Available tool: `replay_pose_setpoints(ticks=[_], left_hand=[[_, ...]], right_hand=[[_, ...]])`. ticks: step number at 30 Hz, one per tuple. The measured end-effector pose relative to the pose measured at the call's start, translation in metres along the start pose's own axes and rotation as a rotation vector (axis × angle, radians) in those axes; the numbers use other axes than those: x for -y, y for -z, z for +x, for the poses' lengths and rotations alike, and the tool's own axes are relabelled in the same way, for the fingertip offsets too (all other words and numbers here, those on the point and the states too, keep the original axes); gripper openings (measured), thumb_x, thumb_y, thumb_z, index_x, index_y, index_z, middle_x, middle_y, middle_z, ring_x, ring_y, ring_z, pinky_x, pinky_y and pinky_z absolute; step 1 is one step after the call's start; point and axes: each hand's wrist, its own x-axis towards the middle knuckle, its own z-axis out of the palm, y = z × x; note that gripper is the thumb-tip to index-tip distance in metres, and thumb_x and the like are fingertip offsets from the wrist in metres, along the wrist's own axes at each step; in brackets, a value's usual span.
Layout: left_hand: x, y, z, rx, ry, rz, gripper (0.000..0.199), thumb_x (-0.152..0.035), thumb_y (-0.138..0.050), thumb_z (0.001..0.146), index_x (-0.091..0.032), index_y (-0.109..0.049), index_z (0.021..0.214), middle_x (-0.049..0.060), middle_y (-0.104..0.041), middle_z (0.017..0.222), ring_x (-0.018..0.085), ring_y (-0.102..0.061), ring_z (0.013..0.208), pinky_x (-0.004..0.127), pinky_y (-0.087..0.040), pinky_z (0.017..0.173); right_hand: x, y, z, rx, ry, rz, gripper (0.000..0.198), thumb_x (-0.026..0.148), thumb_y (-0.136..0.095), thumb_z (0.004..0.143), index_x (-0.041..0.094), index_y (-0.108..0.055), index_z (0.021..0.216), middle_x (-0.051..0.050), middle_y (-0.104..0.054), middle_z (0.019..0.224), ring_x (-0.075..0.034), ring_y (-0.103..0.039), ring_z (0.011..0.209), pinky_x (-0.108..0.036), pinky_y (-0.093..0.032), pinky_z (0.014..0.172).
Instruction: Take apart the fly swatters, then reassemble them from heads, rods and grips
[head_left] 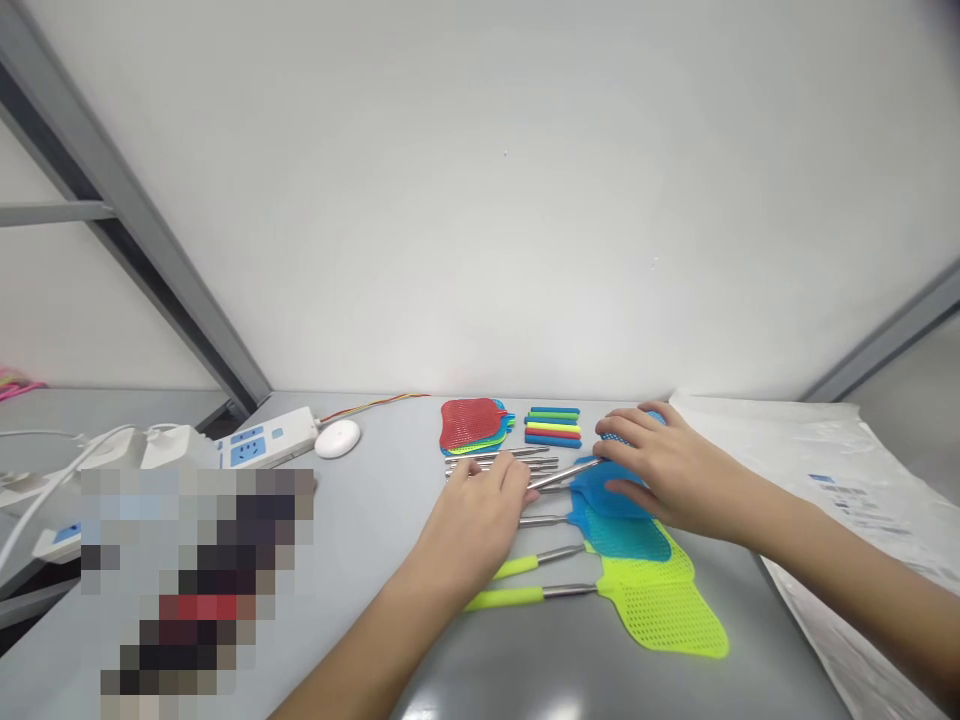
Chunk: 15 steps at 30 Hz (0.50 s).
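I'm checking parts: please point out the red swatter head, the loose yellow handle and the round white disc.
Red swatter head (471, 424): head view, middle of its mesh.
Loose yellow handle (553, 428): head view, middle of its length.
Round white disc (337, 437): head view, middle of its top.

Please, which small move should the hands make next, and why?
Perhaps lay the metal rod down beside the blue swatters: the left hand grips one end, the right hand is at the other, and those lie close by.

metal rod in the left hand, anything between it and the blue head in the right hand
Nothing visible: the metal rod runs from the left hand to the right hand, which partly hides the blue head.
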Motion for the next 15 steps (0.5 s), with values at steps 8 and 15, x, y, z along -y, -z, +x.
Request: replay_pose_setpoints(ticks=[8,15], left_hand=[[0.006,0.002,0.000,0.023,-0.040,-0.058,0.026,-0.027,-0.024,0.100,-0.019,-0.045,0.088,0.001,-0.060,0.082,0.017,-0.054,0.066,0.033,-0.036,0.067],[-0.018,0.020,0.004,0.117,-0.067,-0.019,0.022,-0.018,-0.029,0.097,-0.019,-0.049,0.085,0.003,-0.063,0.080,0.020,-0.058,0.067,0.033,-0.036,0.062]], right_hand=[[0.004,0.003,-0.022,-0.033,0.001,-0.227,0.033,0.007,-0.046,0.087,0.012,-0.058,0.117,-0.011,-0.067,0.107,-0.023,-0.062,0.094,-0.035,-0.045,0.077],[0.019,0.008,-0.037,-0.042,0.009,-0.297,0.033,0.006,-0.046,0.085,0.008,-0.058,0.115,-0.012,-0.068,0.105,-0.023,-0.063,0.091,-0.035,-0.049,0.075]])
